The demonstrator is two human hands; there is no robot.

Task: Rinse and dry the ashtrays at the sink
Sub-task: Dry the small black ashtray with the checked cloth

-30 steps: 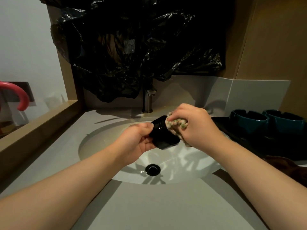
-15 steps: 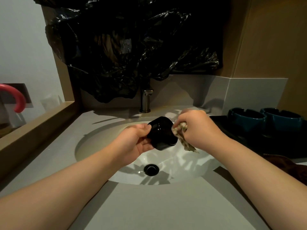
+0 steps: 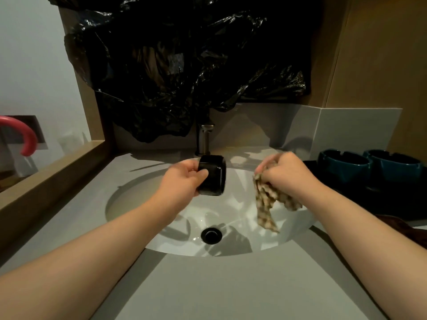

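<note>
My left hand [image 3: 182,179] grips a glossy black ashtray [image 3: 213,175] held on its side over the white sink basin [image 3: 143,204], just below the metal tap [image 3: 204,140]. My right hand [image 3: 287,174] is closed on a checked beige cloth [image 3: 268,204] that hangs down over the right side of the basin, a hand's width away from the ashtray. Two teal ashtrays [image 3: 344,166] [image 3: 396,167] stand upright on a dark tray [image 3: 392,199] at the right.
A crumpled black plastic bag [image 3: 184,65] covers the wall above the tap. The drain [image 3: 211,235] sits at the basin's bottom. A grey counter [image 3: 231,285] surrounds the sink. A brown cloth [image 3: 402,229] lies at the right edge. A wooden ledge [image 3: 53,179] borders the left.
My hands have come apart: the right hand pulled the cloth away from the ashtray to the right, and the left hand moved the ashtray up toward the tap.
</note>
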